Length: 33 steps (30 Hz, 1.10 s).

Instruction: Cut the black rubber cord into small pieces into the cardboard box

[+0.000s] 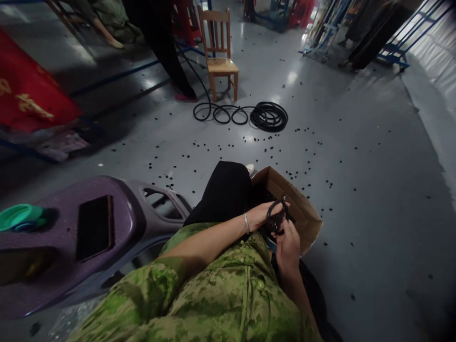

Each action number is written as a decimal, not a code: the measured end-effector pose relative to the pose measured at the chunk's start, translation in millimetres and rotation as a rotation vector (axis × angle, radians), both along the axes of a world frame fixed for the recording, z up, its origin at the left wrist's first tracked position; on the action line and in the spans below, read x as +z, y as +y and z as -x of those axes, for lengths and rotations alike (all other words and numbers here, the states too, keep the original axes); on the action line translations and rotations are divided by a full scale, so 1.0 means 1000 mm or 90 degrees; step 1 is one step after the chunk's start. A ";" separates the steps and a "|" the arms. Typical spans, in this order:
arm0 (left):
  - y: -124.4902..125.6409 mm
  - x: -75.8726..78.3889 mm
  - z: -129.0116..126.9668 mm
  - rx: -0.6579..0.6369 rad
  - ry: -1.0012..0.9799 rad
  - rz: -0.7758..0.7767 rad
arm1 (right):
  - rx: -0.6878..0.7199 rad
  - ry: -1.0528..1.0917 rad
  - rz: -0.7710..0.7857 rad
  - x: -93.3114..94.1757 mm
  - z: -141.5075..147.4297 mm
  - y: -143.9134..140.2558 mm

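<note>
Head cam shows us with both hands over the cardboard box (302,209) on our lap: left hand (261,214) and right hand (287,242) each have fingers curled around a black rubber ring (277,216), held low so bits drop inside.

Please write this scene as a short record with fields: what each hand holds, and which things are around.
left hand: left hand, a bracelet on its wrist, grips black rubber rings
right hand: right hand holds the same rings from below
container: open cardboard box on the lap, behind the hands
stool: purple plastic stool at the left, with a black phone and a green lid on it
floor: coiled black hose near a wooden chair; small black pieces scattered around
</note>
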<state>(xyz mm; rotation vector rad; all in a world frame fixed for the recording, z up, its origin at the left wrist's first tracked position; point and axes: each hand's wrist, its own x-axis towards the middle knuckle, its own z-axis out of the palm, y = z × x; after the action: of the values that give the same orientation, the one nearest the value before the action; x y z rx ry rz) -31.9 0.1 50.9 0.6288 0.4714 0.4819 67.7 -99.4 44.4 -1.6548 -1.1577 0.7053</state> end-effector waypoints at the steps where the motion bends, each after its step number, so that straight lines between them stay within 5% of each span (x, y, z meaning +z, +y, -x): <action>1: 0.002 -0.003 0.001 0.003 -0.001 0.024 | -0.006 0.037 0.009 -0.003 -0.002 0.000; 7: 0.020 -0.008 0.010 0.013 -0.003 0.123 | -0.211 0.240 0.141 -0.023 -0.033 -0.018; 13: 0.029 0.011 0.016 0.062 0.023 0.029 | -0.071 0.222 0.360 -0.060 -0.025 -0.042; 22: 0.042 0.027 0.019 -0.015 0.220 -0.184 | -0.142 0.284 0.552 -0.090 -0.009 -0.025; 26: 0.041 0.022 0.016 -0.055 0.271 -0.237 | -0.120 0.344 0.498 -0.097 -0.005 -0.016; 30: 0.036 0.008 0.011 -0.044 0.281 -0.186 | -0.057 0.313 0.356 -0.102 -0.001 -0.009; 33: 0.036 0.001 0.010 -0.018 0.300 -0.163 | -0.082 0.423 0.298 -0.107 -0.004 -0.007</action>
<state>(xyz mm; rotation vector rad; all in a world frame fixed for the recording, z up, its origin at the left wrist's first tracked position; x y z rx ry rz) -41.7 35.9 51.7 1.0020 0.8532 0.3671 71.3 -105.9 -62.7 -1.6451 -0.4228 1.3840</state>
